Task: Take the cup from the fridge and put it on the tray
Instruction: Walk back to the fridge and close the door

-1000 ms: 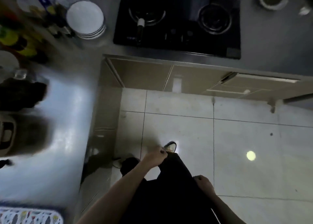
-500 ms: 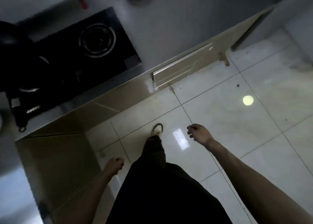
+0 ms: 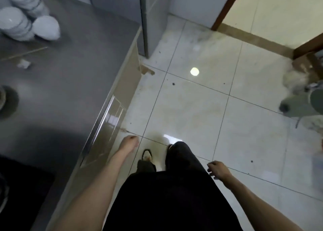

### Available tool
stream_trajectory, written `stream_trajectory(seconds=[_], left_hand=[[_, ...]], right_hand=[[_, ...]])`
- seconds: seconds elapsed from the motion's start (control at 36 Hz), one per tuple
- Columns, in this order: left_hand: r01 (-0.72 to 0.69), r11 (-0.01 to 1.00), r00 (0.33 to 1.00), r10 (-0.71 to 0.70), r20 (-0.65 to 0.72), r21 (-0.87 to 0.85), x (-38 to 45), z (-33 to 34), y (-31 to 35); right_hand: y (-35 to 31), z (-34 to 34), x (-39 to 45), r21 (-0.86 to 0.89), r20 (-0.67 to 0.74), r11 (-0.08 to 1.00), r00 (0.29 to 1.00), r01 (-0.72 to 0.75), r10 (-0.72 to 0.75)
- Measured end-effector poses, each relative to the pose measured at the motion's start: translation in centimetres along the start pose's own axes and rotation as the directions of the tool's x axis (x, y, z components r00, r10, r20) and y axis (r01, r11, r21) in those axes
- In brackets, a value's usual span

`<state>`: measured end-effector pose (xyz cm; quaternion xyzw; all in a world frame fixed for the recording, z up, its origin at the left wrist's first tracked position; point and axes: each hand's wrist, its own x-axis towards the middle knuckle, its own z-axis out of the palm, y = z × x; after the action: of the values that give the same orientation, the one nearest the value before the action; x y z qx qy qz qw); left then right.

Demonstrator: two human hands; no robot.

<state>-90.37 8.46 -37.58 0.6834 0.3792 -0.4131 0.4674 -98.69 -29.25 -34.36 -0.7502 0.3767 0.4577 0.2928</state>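
The left hand hangs low beside the edge of the grey surface, its fingers curled loosely inward and holding nothing; it touches nothing that can be seen. The right hand is out to the side over the tiled floor, fingers half open and bent downward, also empty. Both bare forearms reach down and forward from the bottom of the view, on either side of dark trousers, with one shoe showing on the floor between them.

On the surface at the upper left stand stacks of white bowls, some turned upside down; what is inside them cannot be seen. A small pale scrap lies on the surface nearer the person, and the corner of a black hob shows at the lower left. At the far end of the surface a tall grey appliance, possibly the fridge, stands with its door closed. No cup and no tray show anywhere in the view. A blurred grey and white shape sits at the right edge of the floor, and a bright round spot of light lies on the tiles.
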Motion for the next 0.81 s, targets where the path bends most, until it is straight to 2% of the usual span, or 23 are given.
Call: stream_trajectory(seconds=[0.08, 0.14, 0.22, 0.31, 0.44, 0.53, 0.61, 0.69, 0.81], left_hand=[[-0.156, 0.987, 0.987, 0.155, 0.038, 0.043, 1.4, 1.7, 10.8], [-0.232, 0.971, 0.971, 0.228, 0.069, 0.051, 2.1, 3.2, 17.0], [-0.29, 0.953, 0.952, 0.278, 0.127, 0.086, 4.3, 5.8, 24.5], [-0.304, 0.935, 0.95, 0.283, 0.132, 0.184, 6.5, 7.9, 29.7], [-0.111, 0.943, 0.991, 0.082, 0.105, 0.313, 9.5, 9.3, 33.8], [-0.021, 0.951, 0.999, 0.005, 0.053, 0.309, 10.6, 9.3, 36.2], [0.081, 0.967, 0.996, -0.089, 0.023, 0.24, 10.5, 8.7, 38.2], [0.106, 0.969, 0.994, -0.11, 0.005, 0.221, 10.9, 7.7, 41.2], [0.152, 0.954, 0.988, -0.148, -0.035, 0.258, 13.2, 7.8, 45.7]], right_hand=[[0.6, -2.5, 1.0, 0.116, 0.003, 0.991, 0.997, -0.071, 0.071], [0.4, -3.8, 1.8, 0.133, 0.037, 0.983, 0.992, -0.127, 0.123], [-0.7, -6.0, 4.9, 0.029, 0.078, 0.986, 0.983, -0.166, 0.163], [-4.4, -10.2, 8.7, -0.083, 0.123, 0.992, 0.987, -0.095, 0.105], [-13.0, -20.0, 14.3, -0.02, 0.095, 0.999, 0.995, -0.031, 0.032], [-18.7, -27.3, 16.9, 0.142, 0.066, 0.99, 0.998, -0.028, 0.019], [-24.7, -33.9, 18.8, 0.219, 0.006, 0.974, 0.998, 0.061, -0.064], [-31.1, -39.4, 20.1, 0.288, -0.047, 0.94, 0.983, 0.185, -0.179], [-37.9, -45.3, 22.8, 0.276, -0.079, 0.918, 0.958, 0.285, -0.274]])
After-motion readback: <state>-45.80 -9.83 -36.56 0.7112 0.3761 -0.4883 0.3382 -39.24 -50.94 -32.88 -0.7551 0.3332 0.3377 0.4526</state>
